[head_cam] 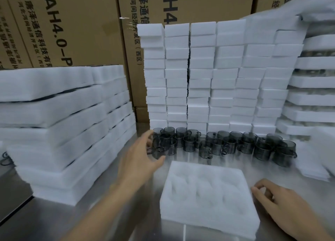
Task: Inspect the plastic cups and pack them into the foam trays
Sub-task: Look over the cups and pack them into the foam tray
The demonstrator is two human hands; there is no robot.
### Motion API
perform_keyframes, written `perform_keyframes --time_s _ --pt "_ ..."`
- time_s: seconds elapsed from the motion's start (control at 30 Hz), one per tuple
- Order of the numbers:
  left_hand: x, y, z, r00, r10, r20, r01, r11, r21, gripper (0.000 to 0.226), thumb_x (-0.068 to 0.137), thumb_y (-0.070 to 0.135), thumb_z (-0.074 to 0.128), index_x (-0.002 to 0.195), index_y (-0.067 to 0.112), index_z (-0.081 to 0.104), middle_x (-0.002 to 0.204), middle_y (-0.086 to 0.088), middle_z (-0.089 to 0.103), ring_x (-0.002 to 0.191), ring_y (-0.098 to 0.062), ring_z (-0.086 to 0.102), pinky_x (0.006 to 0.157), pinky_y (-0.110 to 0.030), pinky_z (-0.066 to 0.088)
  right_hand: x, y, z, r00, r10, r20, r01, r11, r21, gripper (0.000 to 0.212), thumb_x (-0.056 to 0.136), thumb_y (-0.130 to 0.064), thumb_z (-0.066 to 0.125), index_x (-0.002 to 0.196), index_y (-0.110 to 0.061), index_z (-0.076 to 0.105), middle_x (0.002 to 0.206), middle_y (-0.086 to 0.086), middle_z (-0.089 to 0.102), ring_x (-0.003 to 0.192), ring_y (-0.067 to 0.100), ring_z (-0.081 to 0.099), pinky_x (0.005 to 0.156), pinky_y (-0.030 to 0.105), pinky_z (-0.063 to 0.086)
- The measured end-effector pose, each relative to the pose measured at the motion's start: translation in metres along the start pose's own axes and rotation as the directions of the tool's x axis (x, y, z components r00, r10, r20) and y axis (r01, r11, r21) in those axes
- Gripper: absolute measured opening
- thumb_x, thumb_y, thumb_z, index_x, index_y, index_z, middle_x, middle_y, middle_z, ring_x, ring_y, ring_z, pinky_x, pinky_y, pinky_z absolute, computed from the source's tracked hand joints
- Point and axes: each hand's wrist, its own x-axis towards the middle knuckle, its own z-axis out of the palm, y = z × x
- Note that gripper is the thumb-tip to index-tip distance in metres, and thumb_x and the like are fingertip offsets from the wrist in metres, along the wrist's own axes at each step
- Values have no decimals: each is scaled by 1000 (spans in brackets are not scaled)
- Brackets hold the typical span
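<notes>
A white foam tray (208, 215) with empty round pockets lies on the steel table in front of me. Behind it stands a row of several dark smoky plastic cups (223, 144) with handles. My left hand (139, 161) is stretched out with its fingers apart, just left of the leftmost cups (164, 148); it holds nothing, and blur hides whether a fingertip touches a cup. My right hand (279, 199) rests with curled fingers at the right edge of the foam tray, nothing visible in it.
Tall stacks of white foam blocks (208, 77) stand behind the cups. Wide foam trays (59, 128) are piled at the left. Packed trays (311, 95) are stacked at the right, loose foam pieces (315, 159) below them. Brown cartons (76, 23) form the back wall.
</notes>
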Motion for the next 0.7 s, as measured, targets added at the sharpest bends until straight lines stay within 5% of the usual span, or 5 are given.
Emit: perform_keyframes --time_s 0.13,0.23,0.33,0.7 --pt "-34 52 1 955 282 -87 -292 947 -133 64 84 39 87 142 41 60 131 26 57 74 -2 62 70 -22 52 -4 2 2 999 -30 31 31 998 -48 18 97 -70 43 95 -55 52 85 -39 60 79 -12 59 53 21 39" --pt "-59 76 6 883 444 -151 -468 858 -210 67 82 30 88 142 38 60 136 23 56 65 -9 60 64 -29 57 -8 1 4 999 -37 26 39 997 -67 15 99 -66 46 94 -53 53 70 -16 64 64 -1 60 50 19 33" --pt "-76 85 10 802 555 -223 -595 779 -199 65 81 29 87 140 34 61 135 19 58 64 -6 57 58 -30 57 -15 0 4 997 -69 25 71 995 -65 13 101 -62 48 97 -51 55 67 -9 62 61 3 58 52 21 34" --pt "-102 84 6 828 498 -259 -556 791 -255 69 78 39 88 141 38 60 135 24 62 62 -3 62 66 -30 58 -25 1 3 993 -119 -5 120 993 9 10 104 -46 57 96 -43 62 63 0 62 61 11 58 54 28 39"
